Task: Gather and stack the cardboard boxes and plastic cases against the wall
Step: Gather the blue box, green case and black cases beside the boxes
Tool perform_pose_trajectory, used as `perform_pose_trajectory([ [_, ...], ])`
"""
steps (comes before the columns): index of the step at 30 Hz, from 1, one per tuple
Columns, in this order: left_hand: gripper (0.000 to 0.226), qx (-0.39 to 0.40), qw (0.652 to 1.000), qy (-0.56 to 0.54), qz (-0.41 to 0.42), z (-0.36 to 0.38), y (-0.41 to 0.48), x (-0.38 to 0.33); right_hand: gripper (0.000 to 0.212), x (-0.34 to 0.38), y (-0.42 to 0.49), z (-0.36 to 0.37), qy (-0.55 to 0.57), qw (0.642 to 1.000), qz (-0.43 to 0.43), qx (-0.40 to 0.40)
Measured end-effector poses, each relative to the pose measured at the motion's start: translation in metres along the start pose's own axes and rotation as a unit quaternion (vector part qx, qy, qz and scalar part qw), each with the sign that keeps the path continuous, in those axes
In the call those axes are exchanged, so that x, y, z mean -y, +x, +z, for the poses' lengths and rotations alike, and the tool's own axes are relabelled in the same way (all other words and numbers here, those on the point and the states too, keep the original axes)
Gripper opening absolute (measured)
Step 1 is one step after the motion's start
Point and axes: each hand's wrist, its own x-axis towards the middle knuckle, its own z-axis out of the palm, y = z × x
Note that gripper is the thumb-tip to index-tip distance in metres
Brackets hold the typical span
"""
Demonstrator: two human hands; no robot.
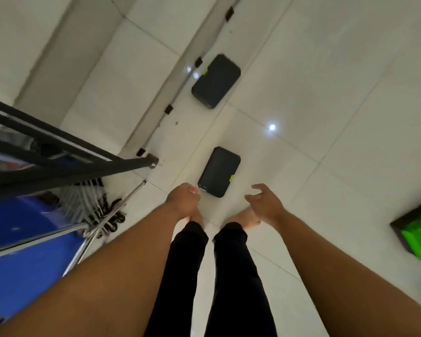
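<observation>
Near plastic case [219, 171] lies flat on the floor [326, 93] just ahead of our feet; far case [216, 81] sits beside the wall. Left hand [184, 198]: fingers curled, empty. Right hand [265, 200]: fingers apart, empty. Our judgement: uncurl left, grip both long sides, lift level.

We see a floor [326, 81] of smooth, glossy pale tiles that mirror lamp spots. The near case [219, 171] and the far case [216, 81] look to us like matt dark grey plastic with lime clasps. We read the black frame [58, 164] as matt painted metal, the tubes [102, 222] as shiny chrome, the blue surface [22, 239] as glossy plastic, and the trousers [233, 276] as matt black cloth.
</observation>
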Motion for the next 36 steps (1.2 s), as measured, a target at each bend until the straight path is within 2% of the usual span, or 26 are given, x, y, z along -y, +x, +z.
perform_pose_trajectory([
  [3, 0.03, 0.015, 1.0, -0.008, -0.018, 0.044, 0.094, 0.008, 0.048, -0.032, 0.103, 0.022, -0.03, 1.0, -0.001, 0.001],
  [7, 0.058, 0.016, 1.0, -0.001, -0.015, 0.091, 0.23, 0.028, 0.054, -0.071, 0.24, 0.064, -0.022, 1.0, -0.009, -0.007],
  [10, 0.08, -0.004, 1.0, -0.019, 0.002, 0.123, 0.318, 0.037, 0.066, -0.094, 0.326, 0.106, 0.034, 0.999, 0.009, -0.013],
  [12, 0.081, 0.007, 0.999, -0.029, 0.018, 0.143, 0.359, 0.044, 0.071, -0.104, 0.364, 0.137, 0.09, 0.996, 0.015, 0.008],
  [14, 0.078, -0.003, 0.998, -0.043, 0.043, 0.16, 0.379, 0.05, 0.062, -0.11, 0.38, 0.163, 0.171, 0.985, 0.015, 0.023],
  [16, 0.078, -0.01, 0.997, -0.066, 0.049, 0.171, 0.377, 0.055, 0.057, -0.113, 0.374, 0.176, 0.238, 0.971, 0.018, 0.001],
  [19, 0.075, 0.003, 0.994, -0.097, 0.042, 0.173, 0.336, 0.055, 0.064, -0.118, 0.333, 0.171, 0.285, 0.958, 0.024, -0.021],
  [22, 0.071, -0.016, 0.991, -0.122, 0.045, 0.163, 0.267, 0.04, 0.064, -0.111, 0.262, 0.139, 0.287, 0.957, 0.004, -0.029],
  [27, 0.057, -0.044, 0.979, -0.187, 0.067, 0.142, 0.118, -0.028, 0.05, -0.086, 0.117, 0.059, 0.314, 0.946, -0.045, -0.061],
  [32, 0.051, -0.066, 0.962, -0.222, 0.144, 0.116, -0.043, -0.101, 0.059, -0.058, -0.022, -0.013, 0.354, 0.915, -0.111, -0.157],
  [36, 0.05, -0.049, 0.956, -0.209, 0.202, 0.096, -0.148, -0.132, 0.054, -0.049, -0.13, -0.06, 0.356, 0.891, -0.166, -0.229],
])
